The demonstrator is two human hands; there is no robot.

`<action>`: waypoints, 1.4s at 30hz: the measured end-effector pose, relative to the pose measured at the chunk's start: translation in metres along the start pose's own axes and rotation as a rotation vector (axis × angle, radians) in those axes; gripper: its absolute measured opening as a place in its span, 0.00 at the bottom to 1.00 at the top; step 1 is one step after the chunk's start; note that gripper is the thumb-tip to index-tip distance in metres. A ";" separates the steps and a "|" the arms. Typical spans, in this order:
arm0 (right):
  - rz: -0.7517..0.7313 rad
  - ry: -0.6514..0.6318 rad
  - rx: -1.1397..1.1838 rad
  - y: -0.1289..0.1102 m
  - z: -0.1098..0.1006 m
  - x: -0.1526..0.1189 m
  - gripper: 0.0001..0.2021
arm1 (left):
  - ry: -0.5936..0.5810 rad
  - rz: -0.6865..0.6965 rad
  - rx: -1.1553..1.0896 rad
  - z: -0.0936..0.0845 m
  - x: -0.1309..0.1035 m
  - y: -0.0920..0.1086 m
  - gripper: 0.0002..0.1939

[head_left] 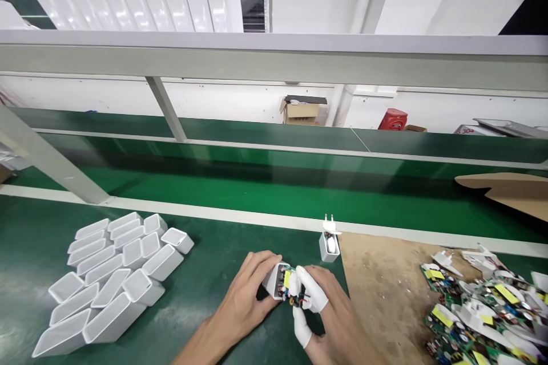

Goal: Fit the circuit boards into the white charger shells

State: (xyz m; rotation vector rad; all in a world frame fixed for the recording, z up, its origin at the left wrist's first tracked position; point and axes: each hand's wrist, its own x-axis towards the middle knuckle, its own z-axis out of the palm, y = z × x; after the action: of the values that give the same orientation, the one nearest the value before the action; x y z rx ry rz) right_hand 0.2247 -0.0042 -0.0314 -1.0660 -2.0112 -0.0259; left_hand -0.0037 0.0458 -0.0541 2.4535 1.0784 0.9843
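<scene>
My left hand [248, 291] is closed around a small white plastic charger case [272, 281] whose open end faces right. Between the thumb and fingers of my right hand [331, 311] is a circuit board [286, 282] with a yellow label and small components. White covers wrap the thumb and a finger of that hand. The board's left edge meets the mouth of the case; how deep it sits inside cannot be seen. Just beyond my right hand, another white case [329, 254] stands on the bench with a two-pin plug piece [329, 224] at its top.
Several empty white cases [115, 319] cluster at the left of the dark green bench [205, 245]. A heap of circuit boards [483, 319] lies on a brown cardboard sheet [381, 296] at right. Behind runs a green belt [257, 188] under a shelf beam [274, 63].
</scene>
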 end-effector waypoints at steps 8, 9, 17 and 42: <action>-0.003 -0.024 -0.042 -0.001 -0.001 0.003 0.27 | -0.011 0.003 -0.012 0.000 0.000 0.000 0.26; -0.007 -0.027 -0.047 -0.001 0.000 0.002 0.27 | -0.014 0.003 -0.014 0.000 0.000 0.000 0.26; -0.034 -0.040 -0.094 0.000 -0.001 0.002 0.27 | -0.055 -0.016 -0.027 0.003 -0.003 -0.002 0.28; 0.013 -0.122 -0.073 -0.002 -0.005 0.002 0.29 | -0.082 -0.029 -0.070 0.008 -0.002 0.002 0.31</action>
State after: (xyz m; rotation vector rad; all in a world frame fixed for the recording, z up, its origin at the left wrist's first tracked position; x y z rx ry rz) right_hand 0.2264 -0.0061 -0.0260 -1.1515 -2.1260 -0.0288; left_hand 0.0023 0.0432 -0.0596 2.3939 1.0321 0.8892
